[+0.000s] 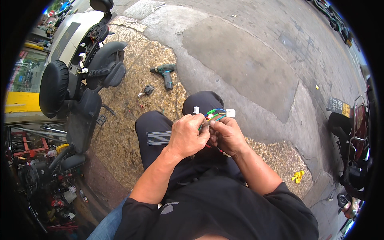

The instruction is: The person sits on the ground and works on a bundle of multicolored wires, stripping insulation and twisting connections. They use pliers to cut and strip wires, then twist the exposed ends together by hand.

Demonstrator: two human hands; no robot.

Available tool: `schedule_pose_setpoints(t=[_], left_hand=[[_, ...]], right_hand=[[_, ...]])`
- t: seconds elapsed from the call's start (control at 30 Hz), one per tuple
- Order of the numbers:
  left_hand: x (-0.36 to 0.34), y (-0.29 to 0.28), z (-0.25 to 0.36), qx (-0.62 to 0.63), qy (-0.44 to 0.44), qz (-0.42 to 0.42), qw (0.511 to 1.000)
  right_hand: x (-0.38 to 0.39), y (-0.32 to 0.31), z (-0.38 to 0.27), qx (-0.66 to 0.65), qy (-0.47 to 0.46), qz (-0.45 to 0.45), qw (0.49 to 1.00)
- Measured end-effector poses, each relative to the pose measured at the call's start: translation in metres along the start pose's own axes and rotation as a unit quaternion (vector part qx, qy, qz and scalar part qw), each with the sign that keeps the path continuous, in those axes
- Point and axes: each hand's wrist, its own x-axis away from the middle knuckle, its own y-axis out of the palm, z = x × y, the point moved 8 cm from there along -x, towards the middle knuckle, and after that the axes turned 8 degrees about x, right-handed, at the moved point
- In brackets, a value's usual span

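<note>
Outdoors, soft daylight; tan pebbled paving point(120, 132) underfoot, ragged-edged, cracked toward the top; alongside, a light grey concrete band point(200, 86) bordering a darker, smoother patch point(244, 60); jointed grey pavement point(308, 52) beyond; far left, a yellow panel point(22, 103) below greenish glass point(28, 74).

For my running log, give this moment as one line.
left hand: holding coloured wires; right hand: holding coloured wires; white connector: just beyond right hand; finned block: beside left hand; power drill: on ground

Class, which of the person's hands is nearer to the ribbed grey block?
Left. The left hand overlaps the right end of the ribbed grey block in this view; the right hand is farther off, beyond the left hand to the right.
</note>
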Motion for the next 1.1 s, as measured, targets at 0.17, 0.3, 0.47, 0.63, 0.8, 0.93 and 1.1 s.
schedule_pose_setpoints(t=[0.17, 0.3, 0.47, 0.63, 0.8, 0.93, 1.1], left_hand=[[0.0, -0.001, 0.0, 0.014, -0.003, -0.004, 1.0], [0.008, 0.004, -0.016, 0.219, -0.114, -0.006, 0.969], [0.01, 0.003, -0.025, 0.233, -0.135, -0.031, 0.962], [0.008, 0.003, -0.021, 0.192, -0.132, -0.051, 0.971], [0.007, 0.005, -0.023, 0.195, -0.153, -0.07, 0.966], [0.005, 0.007, -0.024, 0.253, -0.151, -0.041, 0.955], [0.003, 0.007, -0.024, 0.262, -0.147, -0.032, 0.953]], right_hand=[[0.0, 0.001, -0.003, 0.009, -0.001, -0.008, 1.0], [-0.001, 0.0, -0.005, -0.031, -0.006, 0.006, 0.999], [-0.003, 0.004, -0.007, -0.104, 0.006, -0.012, 0.994], [-0.002, 0.005, -0.008, -0.114, 0.005, -0.015, 0.993], [-0.004, 0.004, -0.005, -0.111, 0.005, 0.001, 0.994], [-0.005, 0.004, -0.005, -0.105, 0.005, 0.001, 0.994], [-0.002, 0.005, -0.005, -0.064, -0.017, -0.006, 0.998]])
